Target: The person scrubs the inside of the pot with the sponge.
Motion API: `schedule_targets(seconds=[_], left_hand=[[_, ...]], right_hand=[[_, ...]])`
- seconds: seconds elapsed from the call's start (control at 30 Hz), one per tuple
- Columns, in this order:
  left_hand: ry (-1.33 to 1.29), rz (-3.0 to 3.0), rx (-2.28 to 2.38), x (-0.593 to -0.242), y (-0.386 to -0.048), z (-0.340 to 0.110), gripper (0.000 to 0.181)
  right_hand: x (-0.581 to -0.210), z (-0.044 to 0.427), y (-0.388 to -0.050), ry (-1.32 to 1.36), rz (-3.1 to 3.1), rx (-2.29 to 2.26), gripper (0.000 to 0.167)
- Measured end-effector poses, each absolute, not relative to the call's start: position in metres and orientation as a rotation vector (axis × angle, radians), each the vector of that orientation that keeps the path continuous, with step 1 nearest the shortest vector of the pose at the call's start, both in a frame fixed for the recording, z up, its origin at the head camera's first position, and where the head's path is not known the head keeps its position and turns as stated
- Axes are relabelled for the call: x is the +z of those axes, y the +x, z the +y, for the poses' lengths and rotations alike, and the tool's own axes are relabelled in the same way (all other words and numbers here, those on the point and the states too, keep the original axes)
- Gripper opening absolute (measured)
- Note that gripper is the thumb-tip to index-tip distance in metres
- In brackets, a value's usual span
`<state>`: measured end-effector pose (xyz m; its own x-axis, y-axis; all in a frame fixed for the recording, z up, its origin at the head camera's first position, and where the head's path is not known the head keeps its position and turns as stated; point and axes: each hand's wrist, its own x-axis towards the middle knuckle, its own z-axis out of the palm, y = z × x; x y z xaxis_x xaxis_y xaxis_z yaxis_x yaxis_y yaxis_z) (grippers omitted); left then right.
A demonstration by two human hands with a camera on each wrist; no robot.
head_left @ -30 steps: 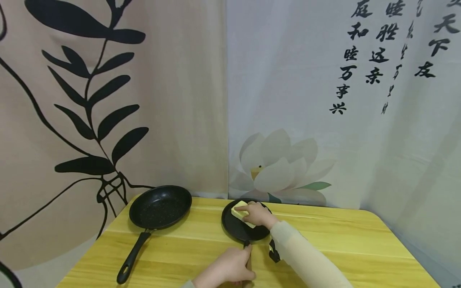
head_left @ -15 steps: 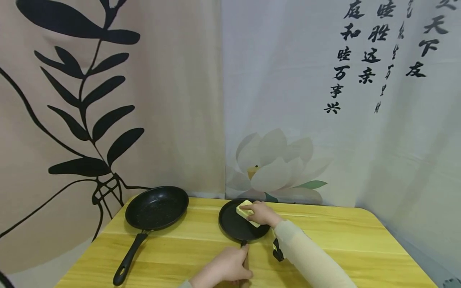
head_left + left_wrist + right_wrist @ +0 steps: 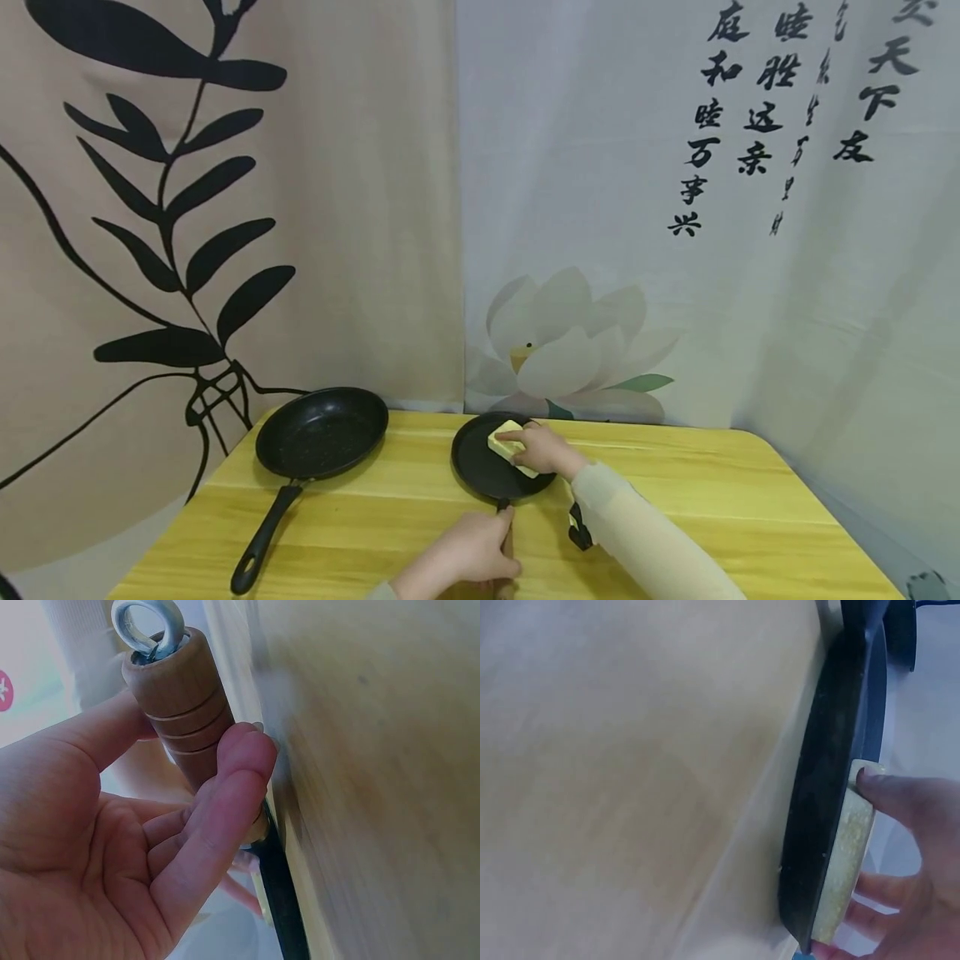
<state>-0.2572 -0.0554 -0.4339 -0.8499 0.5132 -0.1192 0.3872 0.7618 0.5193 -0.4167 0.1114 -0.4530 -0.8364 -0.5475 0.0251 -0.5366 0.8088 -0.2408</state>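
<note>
A small flat black frying pan (image 3: 476, 464) lies at the back middle of the table. My left hand (image 3: 471, 546) holds its wooden handle (image 3: 182, 697), fingers curled round it; a metal ring caps the handle's end in the left wrist view. On the pan's right half is a pale yellow sponge (image 3: 498, 443). My right hand (image 3: 549, 451) grips this sponge from above and presses its face to the pan. In the right wrist view the thumb sits at one end of the sponge (image 3: 845, 851), the other fingers along its far side.
A larger black frying pan (image 3: 322, 437) stands to the left, its handle toward the front. A small black object (image 3: 580, 533), partly hidden by the right sleeve (image 3: 645, 533), lies on the wooden table (image 3: 720, 479). A printed curtain (image 3: 375, 208) hangs behind.
The sponge has moved right across the pan, then slightly back toward the near left, with my right hand on it. My left hand keeps hold of the handle. The head view has shifted a little.
</note>
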Motion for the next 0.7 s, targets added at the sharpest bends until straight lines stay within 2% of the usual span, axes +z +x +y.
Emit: schedule_targets(seconds=[0.7], left_hand=[[0.728,2.598,0.775,-0.44,-0.265,-0.059,0.073]], right_hand=[[-0.449,0.11,-0.394,-0.965,2.911,-0.359,0.05]])
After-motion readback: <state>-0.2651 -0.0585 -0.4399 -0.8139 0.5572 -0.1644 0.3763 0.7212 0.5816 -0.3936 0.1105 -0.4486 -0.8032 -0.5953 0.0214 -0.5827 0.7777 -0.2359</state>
